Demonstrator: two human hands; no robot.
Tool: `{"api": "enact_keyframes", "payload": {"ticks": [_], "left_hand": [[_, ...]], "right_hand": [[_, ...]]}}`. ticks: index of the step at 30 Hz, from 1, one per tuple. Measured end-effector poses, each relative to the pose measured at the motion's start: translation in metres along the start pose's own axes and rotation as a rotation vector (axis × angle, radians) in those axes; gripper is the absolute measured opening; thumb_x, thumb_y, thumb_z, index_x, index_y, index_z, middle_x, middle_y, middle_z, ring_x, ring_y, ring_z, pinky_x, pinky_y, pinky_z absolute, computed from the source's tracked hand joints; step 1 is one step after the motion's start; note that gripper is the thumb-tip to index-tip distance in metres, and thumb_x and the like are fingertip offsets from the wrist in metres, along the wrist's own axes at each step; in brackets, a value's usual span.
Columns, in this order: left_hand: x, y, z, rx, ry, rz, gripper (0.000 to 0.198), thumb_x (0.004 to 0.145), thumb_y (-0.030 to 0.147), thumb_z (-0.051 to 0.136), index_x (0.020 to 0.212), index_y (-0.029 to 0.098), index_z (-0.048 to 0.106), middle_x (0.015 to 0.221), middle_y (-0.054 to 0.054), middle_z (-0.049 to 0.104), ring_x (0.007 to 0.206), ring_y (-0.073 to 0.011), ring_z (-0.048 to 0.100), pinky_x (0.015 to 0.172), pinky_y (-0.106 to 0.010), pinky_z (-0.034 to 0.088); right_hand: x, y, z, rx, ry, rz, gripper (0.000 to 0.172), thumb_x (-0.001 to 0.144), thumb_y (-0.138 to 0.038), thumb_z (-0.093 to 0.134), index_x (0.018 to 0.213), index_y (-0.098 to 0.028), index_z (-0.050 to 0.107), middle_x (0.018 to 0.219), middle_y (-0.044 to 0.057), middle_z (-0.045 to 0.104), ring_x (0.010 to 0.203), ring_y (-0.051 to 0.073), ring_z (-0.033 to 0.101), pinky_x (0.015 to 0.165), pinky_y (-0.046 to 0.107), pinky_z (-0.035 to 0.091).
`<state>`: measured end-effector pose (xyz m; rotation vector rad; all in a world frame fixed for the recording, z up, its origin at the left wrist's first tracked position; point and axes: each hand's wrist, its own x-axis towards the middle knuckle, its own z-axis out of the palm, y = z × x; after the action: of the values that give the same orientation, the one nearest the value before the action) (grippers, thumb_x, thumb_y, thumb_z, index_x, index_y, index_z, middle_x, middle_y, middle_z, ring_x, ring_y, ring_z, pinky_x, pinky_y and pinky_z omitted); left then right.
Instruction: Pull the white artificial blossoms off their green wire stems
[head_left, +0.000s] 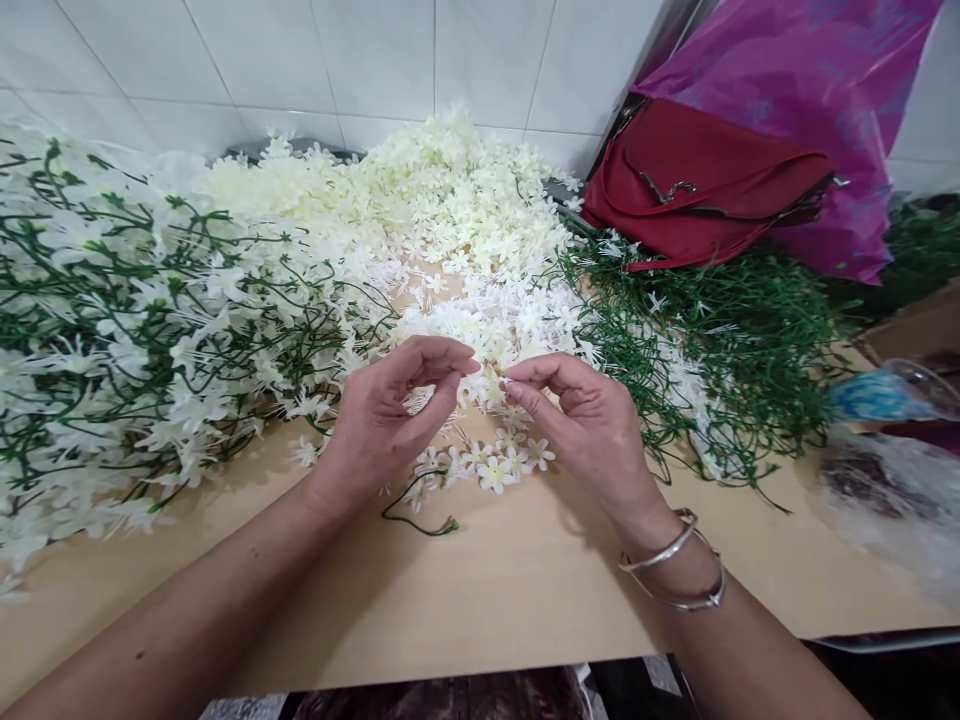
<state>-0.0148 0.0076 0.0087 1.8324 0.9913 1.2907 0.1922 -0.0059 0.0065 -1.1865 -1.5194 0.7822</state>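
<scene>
Head view, from where I sit well away: 2 bare hands meet over a light wooden table (525, 590), their fingertips close together with a small gap between them. On my left hand (386, 415) the thumb and forefinger are drawn in until the tips nearly touch; on my right hand (581, 420) they make a similar narrow pinch. Something small and pale seems to sit at the tips, but against the white behind I cannot tell whether either pinch has hold of it.

Just below the fingers lies a cluster of white blossoms (495, 472) with yellowish centres, and beside it a loose green stem (448, 527) curves across the bare wood. Beyond the hands I see a heap of pale blossoms (465, 195) reaching back towards the tiled wall (375, 60). White flower sprays (172, 310) on green stalks fill the left side. To the right is a tangle of green stems (727, 320), with a red handbag (705, 190) resting against it and a purple plastic bag (810, 80) behind.
</scene>
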Motion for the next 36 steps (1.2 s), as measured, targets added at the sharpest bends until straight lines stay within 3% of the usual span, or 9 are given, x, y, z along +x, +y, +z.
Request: {"api": "enact_keyframes", "payload": {"ticks": [5,9,11,16,22,28,32,36], "left_hand": [[-0.001,0.0,0.006,-0.062,0.057,-0.067,0.013,0.095,0.026,0.074,0.106,0.02,0.072,0.104,-0.005,0.08,0.097,-0.0177,0.078,0.094,-0.029,0.063],[-0.001,-0.001,0.012,-0.175,0.097,-0.176,0.025,0.091,0.028,0.077,0.114,0.02,0.072,0.131,-0.008,0.074,0.096,-0.0169,0.079,0.091,-0.03,0.065],[-0.001,0.0,0.013,-0.199,0.125,-0.194,0.023,0.088,0.028,0.08,0.108,0.018,0.075,0.137,-0.01,0.071,0.099,-0.0178,0.078,0.089,-0.031,0.065],[0.002,0.004,0.011,-0.198,0.128,-0.246,0.01,0.084,0.025,0.083,0.088,0.017,0.081,0.126,-0.011,0.076,0.119,-0.0241,0.071,0.088,-0.029,0.063],[0.002,0.003,0.012,-0.338,0.065,-0.411,0.015,0.079,0.029,0.088,0.086,0.017,0.081,0.118,-0.01,0.08,0.11,-0.0234,0.074,0.09,-0.031,0.06],[0.002,0.002,0.011,-0.369,-0.015,-0.411,0.013,0.08,0.03,0.088,0.086,0.018,0.083,0.118,-0.008,0.081,0.111,-0.0235,0.075,0.097,-0.034,0.059],[0.002,0.002,0.009,-0.38,-0.078,-0.391,0.011,0.084,0.028,0.085,0.087,0.018,0.082,0.116,-0.008,0.081,0.109,-0.0223,0.076,0.097,-0.033,0.06],[0.004,0.002,0.006,-0.352,-0.141,-0.346,0.012,0.088,0.029,0.082,0.089,0.018,0.081,0.121,-0.009,0.079,0.111,-0.023,0.075,0.096,-0.033,0.06]], "right_hand": [[0.0,-0.005,-0.001,-0.053,0.012,-0.128,0.01,0.093,-0.017,0.071,0.092,-0.024,0.077,0.093,0.003,0.075,0.089,0.02,0.069,0.086,0.036,0.056],[-0.003,-0.005,0.003,0.0,0.042,-0.099,0.007,0.091,-0.017,0.074,0.091,-0.024,0.074,0.091,0.002,0.074,0.088,0.02,0.068,0.084,0.035,0.055],[-0.005,-0.004,0.006,0.006,0.06,-0.101,0.009,0.089,-0.017,0.077,0.09,-0.024,0.072,0.088,0.001,0.073,0.087,0.02,0.068,0.082,0.035,0.055],[-0.01,-0.006,0.014,-0.023,0.091,-0.142,0.013,0.088,-0.016,0.078,0.084,-0.024,0.068,0.082,-0.001,0.072,0.081,0.018,0.068,0.078,0.033,0.054],[-0.011,-0.007,0.016,-0.152,0.113,-0.186,0.017,0.088,-0.013,0.076,0.079,-0.023,0.065,0.076,-0.003,0.07,0.071,0.015,0.065,0.072,0.031,0.051],[-0.014,-0.007,0.019,-0.265,0.129,-0.259,0.022,0.089,-0.011,0.073,0.075,-0.023,0.061,0.073,-0.004,0.067,0.069,0.015,0.063,0.075,0.033,0.049],[-0.015,-0.006,0.02,-0.161,0.137,-0.178,0.014,0.089,-0.014,0.075,0.089,-0.024,0.066,0.079,-0.004,0.071,0.073,0.015,0.066,0.076,0.033,0.052],[-0.013,-0.005,0.016,-0.121,0.08,-0.102,0.027,0.089,-0.014,0.077,0.112,-0.027,0.071,0.082,-0.004,0.074,0.078,0.017,0.067,0.083,0.035,0.052]]}}
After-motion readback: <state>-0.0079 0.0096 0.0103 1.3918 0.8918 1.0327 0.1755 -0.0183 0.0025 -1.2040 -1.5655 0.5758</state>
